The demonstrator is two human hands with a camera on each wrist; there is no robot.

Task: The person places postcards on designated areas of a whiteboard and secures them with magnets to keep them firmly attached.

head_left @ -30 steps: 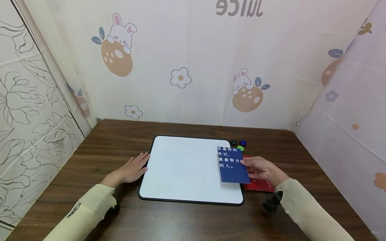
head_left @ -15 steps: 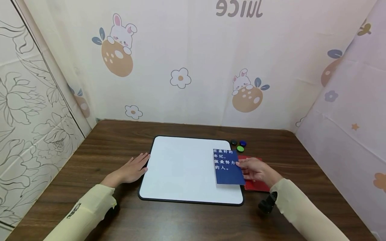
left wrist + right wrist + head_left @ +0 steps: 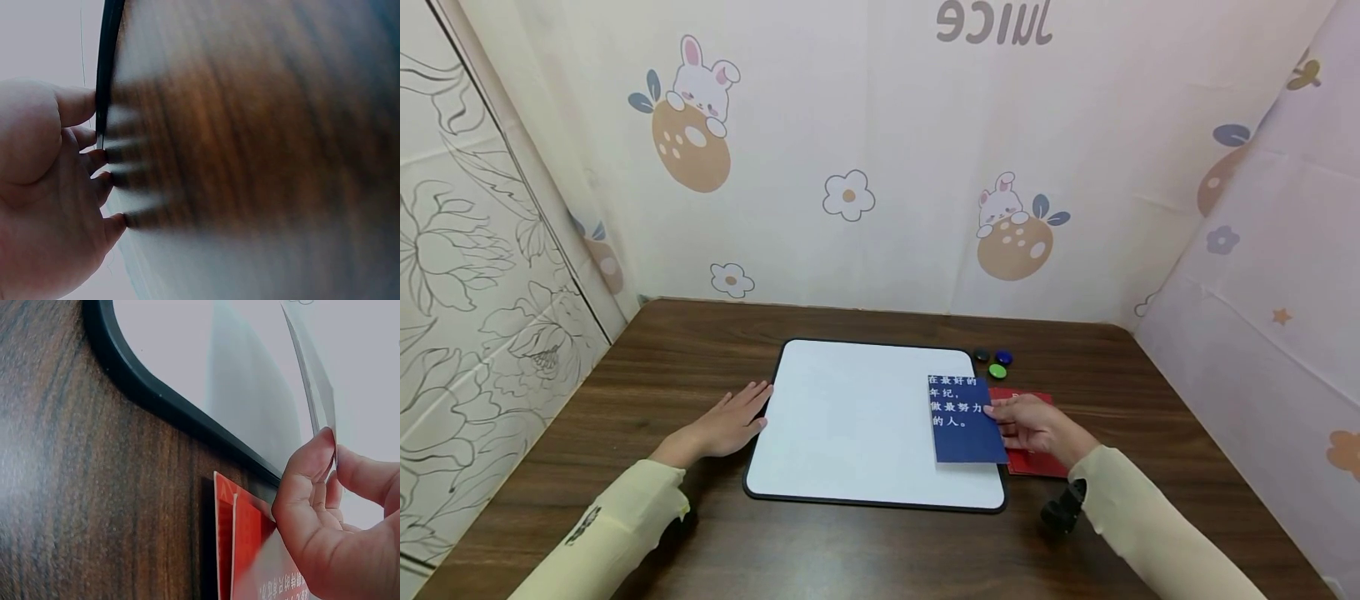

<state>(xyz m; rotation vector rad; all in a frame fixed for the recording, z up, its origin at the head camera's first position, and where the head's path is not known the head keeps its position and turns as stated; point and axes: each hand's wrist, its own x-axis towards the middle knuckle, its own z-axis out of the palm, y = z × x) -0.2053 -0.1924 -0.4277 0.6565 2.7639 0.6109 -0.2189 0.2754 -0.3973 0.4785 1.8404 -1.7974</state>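
Observation:
A whiteboard (image 3: 850, 417) with a black frame lies flat on the wooden table. My left hand (image 3: 727, 422) rests at its left edge, fingers straight and fingertips touching the frame. Between thumb and fingers, my right hand (image 3: 1037, 427) pinches the right edge of a blue card (image 3: 966, 437) with white Chinese characters. The card is over the right part of the board, and the right wrist view shows it raised above the surface. Under the right hand lie red cards or booklets (image 3: 1045, 463), partly hidden by the hand; the right wrist view shows red covers (image 3: 247, 531) beside the frame.
Near the board's top right corner sit three round magnet-like discs: a black one (image 3: 981, 355), a blue one (image 3: 1003, 357) and a green one (image 3: 997, 371). A patterned curtain (image 3: 910, 250) hangs behind the table (image 3: 865, 550).
My right hand has carried the blue card a short way left and slightly toward me over the whiteboard, slowing in the last half second. The left hand has not moved.

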